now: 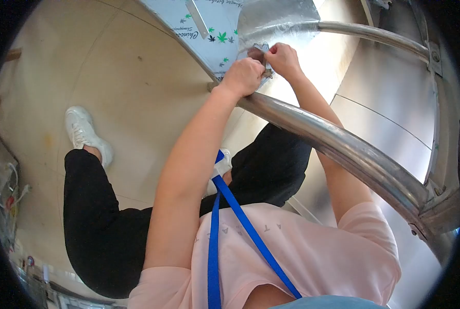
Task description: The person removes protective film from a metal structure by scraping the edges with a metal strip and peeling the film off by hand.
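The crumpled wrap (264, 47) sits just beside the lower corner of the leaf-printed panel (222, 26), near the end of the thick steel tube (333, 123). The right hand (285, 59) has its fingers together, seemingly clamped on the wrap's edge. The left hand (244, 77) curls at the near side, fingertips hidden; I cannot tell whether they grip. Good handling probably means bracing with 1 hand, pinching close to the metal with the other, and keeping skin off sharp edges.
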{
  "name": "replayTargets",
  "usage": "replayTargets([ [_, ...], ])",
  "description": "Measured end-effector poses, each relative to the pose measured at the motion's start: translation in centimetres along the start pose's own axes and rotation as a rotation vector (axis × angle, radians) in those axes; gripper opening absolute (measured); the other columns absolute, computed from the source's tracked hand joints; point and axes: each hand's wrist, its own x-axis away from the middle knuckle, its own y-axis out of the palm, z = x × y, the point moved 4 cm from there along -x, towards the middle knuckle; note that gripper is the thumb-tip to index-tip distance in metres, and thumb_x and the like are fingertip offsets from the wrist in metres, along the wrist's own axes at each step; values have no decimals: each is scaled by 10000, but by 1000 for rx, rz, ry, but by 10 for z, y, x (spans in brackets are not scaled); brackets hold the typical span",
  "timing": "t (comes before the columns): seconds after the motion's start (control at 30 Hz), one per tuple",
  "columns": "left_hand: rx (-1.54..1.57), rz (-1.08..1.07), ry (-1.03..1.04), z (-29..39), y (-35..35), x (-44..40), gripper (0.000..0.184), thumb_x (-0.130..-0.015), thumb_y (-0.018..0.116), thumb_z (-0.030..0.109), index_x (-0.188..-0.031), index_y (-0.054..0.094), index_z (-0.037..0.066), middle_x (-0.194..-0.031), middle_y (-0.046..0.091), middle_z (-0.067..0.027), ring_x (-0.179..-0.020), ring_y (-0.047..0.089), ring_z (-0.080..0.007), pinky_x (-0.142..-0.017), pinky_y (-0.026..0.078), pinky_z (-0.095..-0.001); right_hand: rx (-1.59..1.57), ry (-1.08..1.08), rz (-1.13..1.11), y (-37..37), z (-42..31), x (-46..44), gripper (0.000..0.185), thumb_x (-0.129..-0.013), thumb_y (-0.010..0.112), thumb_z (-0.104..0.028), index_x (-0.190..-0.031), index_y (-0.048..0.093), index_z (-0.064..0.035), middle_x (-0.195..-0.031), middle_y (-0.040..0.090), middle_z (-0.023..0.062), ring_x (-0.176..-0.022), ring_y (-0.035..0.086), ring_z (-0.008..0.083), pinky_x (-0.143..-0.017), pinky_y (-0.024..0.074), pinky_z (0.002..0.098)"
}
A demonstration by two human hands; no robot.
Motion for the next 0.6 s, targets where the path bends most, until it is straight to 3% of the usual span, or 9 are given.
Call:
replayTargets([
  [0.3, 30, 39, 21, -3, 1, 0, 101, -696, 524, 122, -663, 578, 43, -711, 571, -127, -714, 546, -293, -615, 447, -384, 250, -267, 21, 10, -25, -11, 162, -660, 490, -93, -751, 524, 36, -783, 571, 227, -759, 564, 358, -687, 450, 402],
  [0.4, 21, 23, 17, -1, -1, 0, 99, -687, 526, 120, -660, 576, 40, -704, 567, -128, -721, 547, -288, -616, 449, -383, 200, -153, 172, 7, -20, -4, 154, -660, 490, -92, -761, 536, 15, -784, 573, 219, -742, 564, 356, -679, 451, 403],
  [0.5, 60, 58, 32, -3, 0, 1, 108, -679, 532, 130, -657, 572, 32, -691, 563, -132, -717, 548, -289, -617, 449, -385, 138, -118, 165, 9, -17, -3, 147, -668, 492, -99, -765, 545, -2, -793, 573, 211, -743, 560, 351, -680, 450, 400],
  [0.6, 32, 43, -40, -1, -2, 1, 119, -682, 535, 140, -657, 572, 30, -683, 565, -137, -708, 549, -295, -620, 450, -387, 128, -353, 184, 3, -25, 3, 139, -687, 496, -103, -762, 543, 4, -775, 560, 186, -754, 554, 339, -680, 456, 386],
])
